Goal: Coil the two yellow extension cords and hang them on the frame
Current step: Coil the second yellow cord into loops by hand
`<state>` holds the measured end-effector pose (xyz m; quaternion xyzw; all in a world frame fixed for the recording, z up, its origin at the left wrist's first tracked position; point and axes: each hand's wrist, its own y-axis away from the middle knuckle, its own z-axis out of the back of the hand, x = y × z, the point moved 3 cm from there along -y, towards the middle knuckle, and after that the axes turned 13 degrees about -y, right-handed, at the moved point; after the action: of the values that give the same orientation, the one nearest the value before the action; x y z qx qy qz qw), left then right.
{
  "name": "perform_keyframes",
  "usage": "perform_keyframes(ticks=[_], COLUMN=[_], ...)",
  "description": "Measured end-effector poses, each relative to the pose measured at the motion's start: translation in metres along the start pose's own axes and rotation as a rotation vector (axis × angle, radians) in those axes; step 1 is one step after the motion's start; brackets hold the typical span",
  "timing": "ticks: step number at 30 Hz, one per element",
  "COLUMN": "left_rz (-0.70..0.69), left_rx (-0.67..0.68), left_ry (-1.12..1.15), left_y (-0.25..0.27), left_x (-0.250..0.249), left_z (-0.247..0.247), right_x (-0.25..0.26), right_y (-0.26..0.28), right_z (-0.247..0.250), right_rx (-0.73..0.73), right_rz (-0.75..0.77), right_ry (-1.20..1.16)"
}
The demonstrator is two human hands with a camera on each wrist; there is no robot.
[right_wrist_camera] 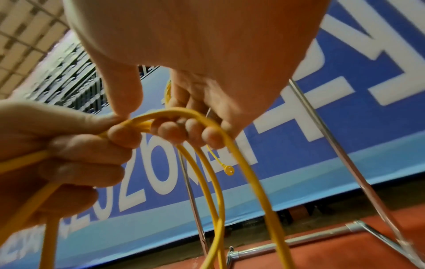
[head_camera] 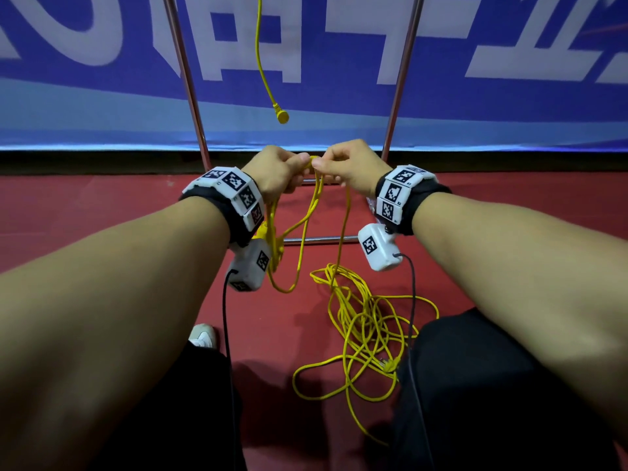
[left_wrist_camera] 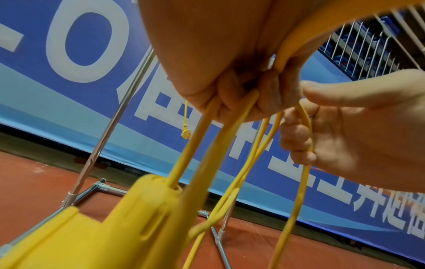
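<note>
Two hands meet mid-frame in the head view: left hand (head_camera: 277, 171) clenched round a bundle of cord loops, right hand (head_camera: 350, 168) pinching the same yellow cord (head_camera: 363, 321), whose slack lies tangled on the red floor (head_camera: 102, 226) between the person's knees. Second cord (head_camera: 260, 56) hangs from above inside the metal frame (head_camera: 190, 79), plug (head_camera: 282, 116) dangling clear of the floor; blue banner (head_camera: 509, 107) with white lettering behind. Left wrist view: fingers (left_wrist_camera: 232, 94) curled on several strands, yellow socket block (left_wrist_camera: 92, 227) hanging below, frame base tubes on the floor. Right wrist view: fingertips (right_wrist_camera: 172, 131) hooked under a cord loop, thumb on top, grille upper left.
</note>
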<state>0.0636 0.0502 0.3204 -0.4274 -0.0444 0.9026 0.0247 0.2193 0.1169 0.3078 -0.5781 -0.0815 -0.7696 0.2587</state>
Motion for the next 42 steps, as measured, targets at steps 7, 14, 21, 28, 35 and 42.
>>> perform_keyframes(ticks=[7,14,21,28,35,42], left_rz=[0.036,0.058,0.072,0.074,0.053,0.012], left_rx=[-0.126,-0.058,0.035,0.028,-0.107,-0.031], left_ry=[0.061,0.004,-0.103,-0.103,-0.042,-0.083], left_y=[-0.004,0.003,0.004,0.003,-0.001,-0.001], left_x=[0.007,0.005,0.01,0.013,0.002,-0.005], left_z=[0.008,0.012,0.005,0.003,0.005,-0.005], right_x=[-0.03,-0.007,0.005,0.0,-0.009,-0.016], right_y=[0.02,-0.001,-0.003,-0.001,0.003,-0.005], right_z=[-0.007,0.037,0.009,-0.007,-0.01,-0.004], right_rx=[0.094,-0.364,-0.166,-0.198,-0.048,-0.294], right_rz=[-0.441,0.045,0.095,0.011,-0.129,-0.271], right_ry=[-0.213,-0.048,0.149,0.215,0.088,0.685])
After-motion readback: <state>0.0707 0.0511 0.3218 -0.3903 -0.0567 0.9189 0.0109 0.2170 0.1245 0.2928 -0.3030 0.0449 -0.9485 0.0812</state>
